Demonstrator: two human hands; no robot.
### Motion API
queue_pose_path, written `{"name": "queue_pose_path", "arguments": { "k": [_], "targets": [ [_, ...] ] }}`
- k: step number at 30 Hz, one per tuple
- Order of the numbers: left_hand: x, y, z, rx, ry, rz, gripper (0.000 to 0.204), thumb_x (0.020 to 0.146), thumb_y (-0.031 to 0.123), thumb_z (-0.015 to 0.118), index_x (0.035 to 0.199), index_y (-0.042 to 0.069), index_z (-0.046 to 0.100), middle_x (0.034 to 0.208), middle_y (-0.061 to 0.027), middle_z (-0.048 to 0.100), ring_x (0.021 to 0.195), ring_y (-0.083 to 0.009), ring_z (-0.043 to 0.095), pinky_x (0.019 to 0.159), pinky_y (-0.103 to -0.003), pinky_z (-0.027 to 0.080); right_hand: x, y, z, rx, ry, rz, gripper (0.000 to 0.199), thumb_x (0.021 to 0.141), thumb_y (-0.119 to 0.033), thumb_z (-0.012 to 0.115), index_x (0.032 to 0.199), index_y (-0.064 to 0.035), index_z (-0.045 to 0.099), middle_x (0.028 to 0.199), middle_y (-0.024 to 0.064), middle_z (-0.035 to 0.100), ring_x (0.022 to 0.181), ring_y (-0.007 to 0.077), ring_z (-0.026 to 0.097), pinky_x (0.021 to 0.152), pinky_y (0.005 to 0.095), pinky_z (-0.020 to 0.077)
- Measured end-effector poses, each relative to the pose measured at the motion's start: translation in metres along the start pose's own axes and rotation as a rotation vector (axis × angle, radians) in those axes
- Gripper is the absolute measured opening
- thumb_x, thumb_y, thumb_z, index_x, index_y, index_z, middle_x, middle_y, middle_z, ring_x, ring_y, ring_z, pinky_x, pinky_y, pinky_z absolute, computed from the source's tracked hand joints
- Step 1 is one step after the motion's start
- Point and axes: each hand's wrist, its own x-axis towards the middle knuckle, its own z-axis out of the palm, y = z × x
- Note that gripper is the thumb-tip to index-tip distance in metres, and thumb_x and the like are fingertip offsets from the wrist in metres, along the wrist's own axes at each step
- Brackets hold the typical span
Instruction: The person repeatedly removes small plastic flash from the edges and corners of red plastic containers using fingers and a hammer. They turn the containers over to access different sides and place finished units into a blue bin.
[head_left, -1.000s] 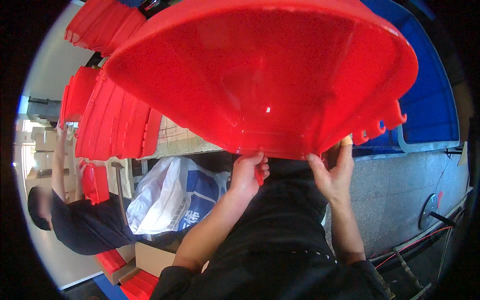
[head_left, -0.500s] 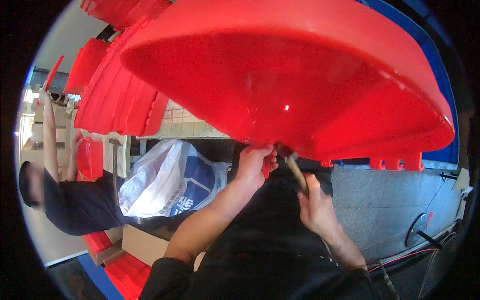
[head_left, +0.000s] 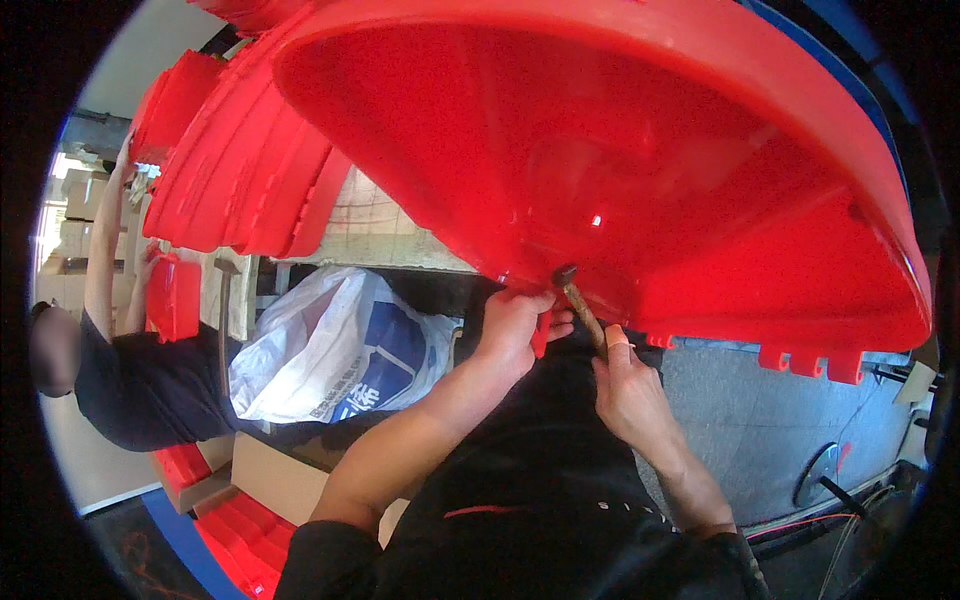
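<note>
A large, glossy red plastic shell [head_left: 640, 180], shaped like a curved lid with small hinge loops along its near edge, fills the upper part of the view. At that near edge my left hand [head_left: 512, 328] is closed, and a small red plastic piece [head_left: 543, 334] pokes out between its fingers. My right hand [head_left: 632, 390] grips the wooden handle of a hammer [head_left: 583, 307]. The dark hammer head stands just above and to the right of my left fingers, against the shell's inner side. What lies under my left fingertips is hidden.
Stacked red plastic parts [head_left: 240, 160] stand at the far left on a worn table [head_left: 385, 225]. A white-and-blue sack [head_left: 345, 345] lies left of my forearm, above a cardboard box [head_left: 280, 475]. Another person [head_left: 150, 385] handles red parts at the left. A black round base [head_left: 820, 472] stands at right.
The hammer head has risen from beside my left fingers. The shell appears shifted right and slightly lower. The other person's raised hand now touches the stacked red parts.
</note>
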Motion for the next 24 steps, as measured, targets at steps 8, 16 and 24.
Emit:
{"name": "queue_pose_path", "arguments": {
  "k": [8,16,24],
  "targets": [
    [-0.002,0.001,0.002,0.005,0.003,0.019,0.018,0.093,0.005,0.058,0.11,0.0,0.062,0.099,-0.0132,0.069,0.081,-0.0252,0.069,0.069,-0.04,0.059,0.001,-0.013,-0.019,0.039,0.072,-0.104,0.046,0.093,-0.006,0.06,0.13,0.0096,0.039,0.085,0.0354,0.063,0.068,0.0508,0.065,0.057,0.0555,0.0542],
    [0.001,-0.003,0.006,-0.015,0.025,0.025,0.019,0.092,0.0,0.055,0.111,0.001,0.061,0.092,-0.0128,0.067,0.074,-0.0237,0.068,0.064,-0.039,0.058,0.005,-0.014,-0.011,-0.072,-0.113,-0.015,0.045,0.091,-0.005,0.061,0.128,0.0082,0.039,0.076,0.0333,0.063,0.069,0.0518,0.064,0.059,0.0582,0.0506],
    [0.004,0.001,0.0,0.007,-0.014,-0.025,0.023,0.091,0.007,0.06,0.113,0.0,0.061,0.102,-0.0155,0.068,0.089,-0.0292,0.068,0.074,-0.044,0.059,-0.064,0.025,-0.066,0.206,0.094,-0.564,0.04,0.091,-0.008,0.063,0.127,0.0026,0.049,0.086,0.021,0.069,0.064,0.0362,0.068,0.051,0.0392,0.0532]
  ]
}}
